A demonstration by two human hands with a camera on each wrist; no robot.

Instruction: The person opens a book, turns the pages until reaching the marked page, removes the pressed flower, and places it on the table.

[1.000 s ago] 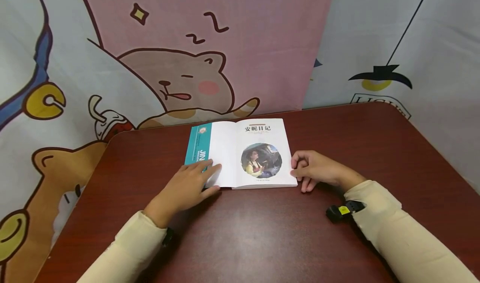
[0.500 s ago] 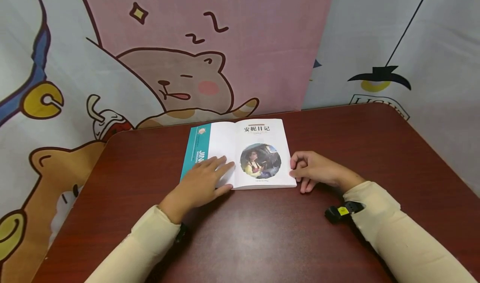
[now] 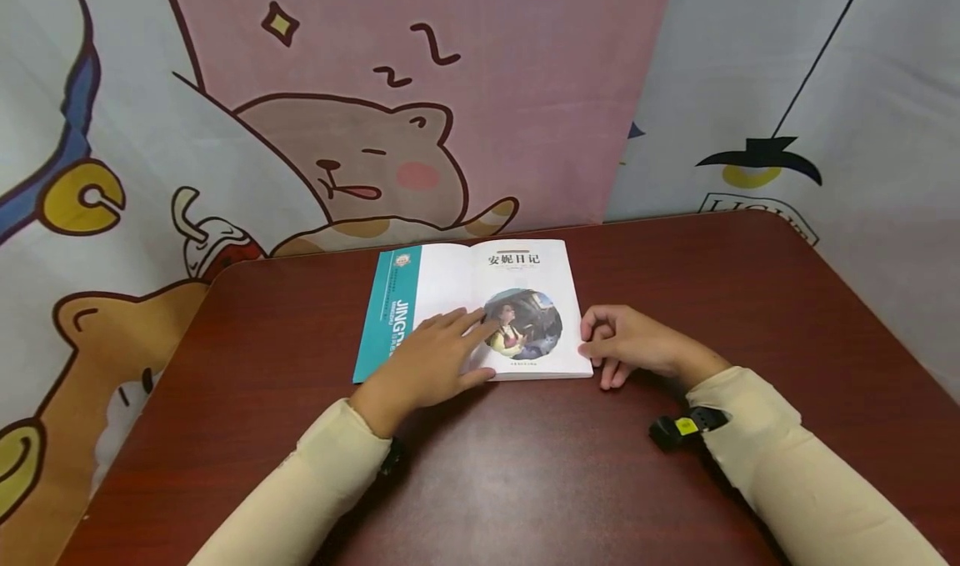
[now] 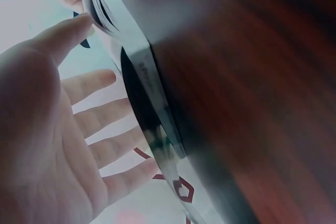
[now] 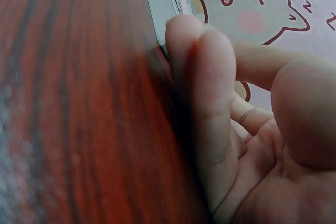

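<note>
The book [image 3: 480, 308] lies open near the counter's [image 3: 675, 299] back edge. Left hand [image 3: 427, 362] is flat on the open pages, fingers straight. Right hand [image 3: 630, 345] sits at the book's right edge, fingers curled, thumb touching the page edges.

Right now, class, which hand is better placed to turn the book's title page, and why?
Probably the right hand: its curled fingers sit at the open book's free right edge. The left hand lies flat across the pages, better suited to holding them down.
</note>
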